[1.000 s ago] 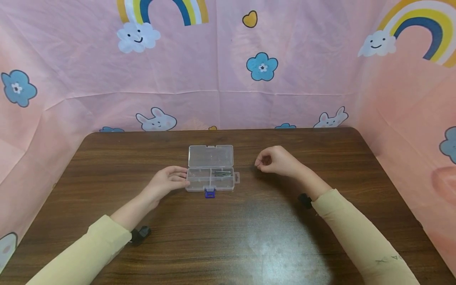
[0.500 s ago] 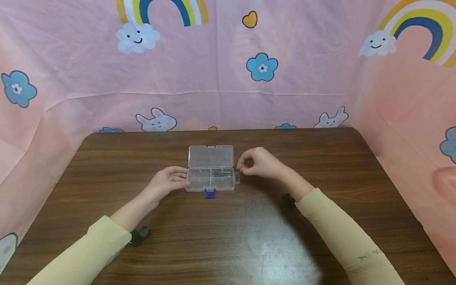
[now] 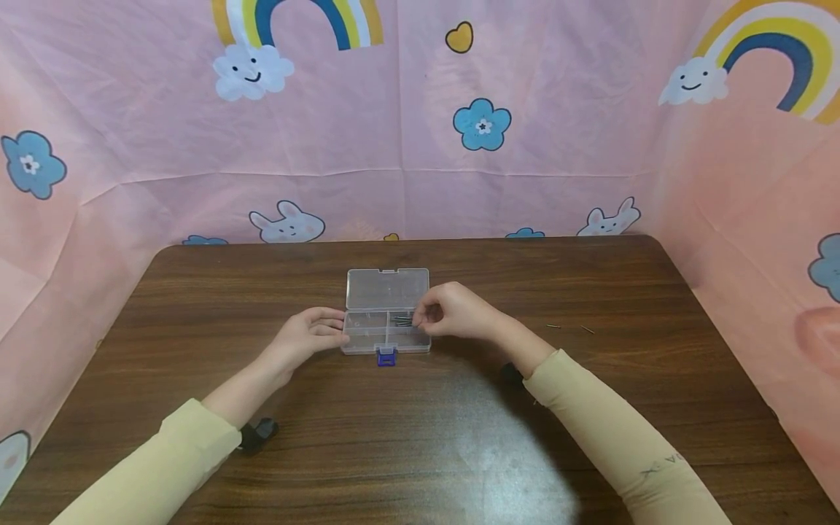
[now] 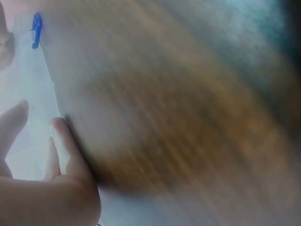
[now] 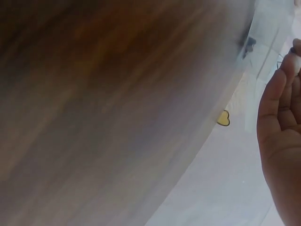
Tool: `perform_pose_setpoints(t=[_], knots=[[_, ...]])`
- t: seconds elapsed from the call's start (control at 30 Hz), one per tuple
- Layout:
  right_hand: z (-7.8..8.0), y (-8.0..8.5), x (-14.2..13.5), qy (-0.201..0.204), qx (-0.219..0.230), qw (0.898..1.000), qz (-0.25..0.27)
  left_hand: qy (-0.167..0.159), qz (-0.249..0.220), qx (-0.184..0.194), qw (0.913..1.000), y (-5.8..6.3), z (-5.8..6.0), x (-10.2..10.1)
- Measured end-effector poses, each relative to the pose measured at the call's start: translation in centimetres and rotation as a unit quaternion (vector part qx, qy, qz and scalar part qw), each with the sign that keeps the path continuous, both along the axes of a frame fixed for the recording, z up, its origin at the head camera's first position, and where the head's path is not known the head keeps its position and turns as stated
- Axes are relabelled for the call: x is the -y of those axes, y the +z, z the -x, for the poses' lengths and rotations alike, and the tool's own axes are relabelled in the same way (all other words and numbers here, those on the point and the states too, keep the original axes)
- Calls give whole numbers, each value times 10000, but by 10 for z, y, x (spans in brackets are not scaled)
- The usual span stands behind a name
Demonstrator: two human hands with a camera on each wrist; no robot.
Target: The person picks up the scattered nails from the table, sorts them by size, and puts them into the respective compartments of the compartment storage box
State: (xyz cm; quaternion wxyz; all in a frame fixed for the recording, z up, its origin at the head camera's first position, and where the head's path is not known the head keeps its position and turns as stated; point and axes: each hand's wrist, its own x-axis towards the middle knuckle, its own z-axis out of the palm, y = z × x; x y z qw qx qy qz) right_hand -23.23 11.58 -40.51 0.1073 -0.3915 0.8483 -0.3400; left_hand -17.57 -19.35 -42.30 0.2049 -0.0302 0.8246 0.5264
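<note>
The clear plastic box [image 3: 366,340], divided into compartments, lies with its lid [image 3: 387,289] folded back and its blue latch [image 3: 386,357] toward me. Several thin dark metal nails [image 3: 402,321] lie in the rear right compartment. My left hand [image 3: 305,337] holds the box's left end, thumb at the front and fingers behind. In the left wrist view, its thumb [image 4: 66,146] lies along the box's front edge. Over the rear right compartment, my right hand [image 3: 459,312] pinches something small and thin, apparently a nail, mostly hidden by the fingers. Its fingertips [image 5: 291,61] are partly cut off in the right wrist view.
Two thin nails lie apart on the brown wooden table [image 3: 420,452], right of the box: one nail [image 3: 554,326] beside my right forearm, another nail [image 3: 587,329] farther right. A pink patterned cloth [image 3: 558,131] hangs behind and along both sides.
From right of the box, my right hand has moved left to above its rear right compartment. Both nails on the table, earlier covered by the arm, are now visible. My left hand stays put.
</note>
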Motion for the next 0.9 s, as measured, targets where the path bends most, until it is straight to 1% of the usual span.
perform_pose_setpoints(t=[0.13, 0.37, 0.57, 0.77, 0.9], knots=[[-2, 0, 5, 82, -22, 10000, -34, -22, 4, -40, 10000, 0, -1, 0], [-3, -1, 10, 169, -248, 9993, -212, -36, 14, -38, 10000, 0, -1, 0], [-3, -1, 11, 211, -267, 9992, -214, -53, 19, -30, 10000, 1, -1, 1], [-2, -2, 5, 213, -273, 9993, -138, -45, -22, -18, 10000, 0, -1, 1], [-1, 0, -6, 88, -258, 9996, -47, -63, -23, -25, 10000, 0, 0, 1]])
